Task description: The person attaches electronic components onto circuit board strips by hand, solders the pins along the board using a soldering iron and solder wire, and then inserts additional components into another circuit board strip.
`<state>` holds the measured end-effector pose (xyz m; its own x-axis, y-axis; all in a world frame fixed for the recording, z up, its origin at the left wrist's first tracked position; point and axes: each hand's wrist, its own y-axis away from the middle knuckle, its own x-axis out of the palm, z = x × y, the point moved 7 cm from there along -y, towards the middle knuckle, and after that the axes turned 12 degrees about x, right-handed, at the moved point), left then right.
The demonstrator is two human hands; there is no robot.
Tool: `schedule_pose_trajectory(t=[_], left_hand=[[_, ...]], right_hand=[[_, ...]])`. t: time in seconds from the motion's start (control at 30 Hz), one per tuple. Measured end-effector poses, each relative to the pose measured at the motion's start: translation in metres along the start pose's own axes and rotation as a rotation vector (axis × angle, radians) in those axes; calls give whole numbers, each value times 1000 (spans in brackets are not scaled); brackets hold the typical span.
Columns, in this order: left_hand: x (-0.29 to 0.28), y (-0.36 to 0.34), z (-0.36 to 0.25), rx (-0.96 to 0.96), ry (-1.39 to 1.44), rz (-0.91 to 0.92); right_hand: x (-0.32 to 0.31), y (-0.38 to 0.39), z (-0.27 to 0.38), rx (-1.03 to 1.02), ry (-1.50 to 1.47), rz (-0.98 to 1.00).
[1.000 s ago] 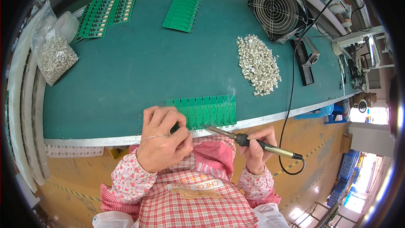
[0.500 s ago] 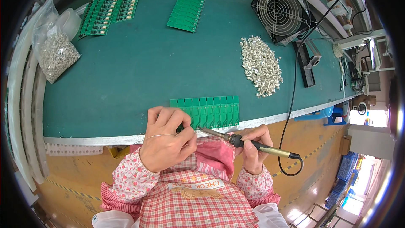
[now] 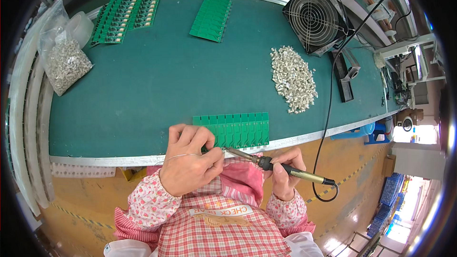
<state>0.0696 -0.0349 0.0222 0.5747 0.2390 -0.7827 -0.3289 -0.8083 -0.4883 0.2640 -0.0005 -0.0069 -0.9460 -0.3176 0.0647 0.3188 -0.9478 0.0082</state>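
Observation:
A green circuit board panel (image 3: 241, 131), divided into several narrow strips, lies at the table's front edge. My left hand (image 3: 193, 159) is closed at its lower left corner, thumb and index finger pinched together. What lies between those fingertips is too small to make out; a thin pale line crosses the back of that hand. In my right hand (image 3: 287, 171) is a soldering iron (image 3: 304, 175), gripped like a pen. Its metal tip points left and reaches the panel's front edge, close beside my left fingertips. I cannot tell whether the tip touches.
A heap of small white-and-silver parts (image 3: 293, 80) lies to the right, before a black fan (image 3: 314, 18). The iron's cable (image 3: 329, 109) runs up past a black tray (image 3: 342, 78). Farther back are bare panels (image 3: 211, 18), populated boards (image 3: 113, 21) and a bag of parts (image 3: 66, 64).
The whole view has shifted slightly, so the table sits a little lower. My hands and the iron keep nearly the same pose at the panel's front edge.

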Motion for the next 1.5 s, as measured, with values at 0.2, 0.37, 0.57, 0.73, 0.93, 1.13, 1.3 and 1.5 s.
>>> schedule_pose_trajectory(t=[0.2,0.37,0.57,0.73,0.93,1.13,1.3,1.5], left_hand=[[1,1,-1,5,-8,6],[-4,5,-3,11,-10,-37],[-10,9,-25,50,46,13],[-14,15,-40,120,-8,-4],[-22,29,-21,-73,11,-18],[-24,38,5,-226,177,-185],[-21,36,5,-184,160,-174],[-20,35,7,-174,161,-175]], right_hand=[[0,3,-2,10,-17,-29],[0,9,4,-61,57,-63],[23,4,35,-397,579,66],[58,4,32,-441,868,263],[53,-2,36,-510,932,202],[13,10,17,-270,234,-44],[12,7,11,-62,118,22],[13,4,5,-18,38,55]])
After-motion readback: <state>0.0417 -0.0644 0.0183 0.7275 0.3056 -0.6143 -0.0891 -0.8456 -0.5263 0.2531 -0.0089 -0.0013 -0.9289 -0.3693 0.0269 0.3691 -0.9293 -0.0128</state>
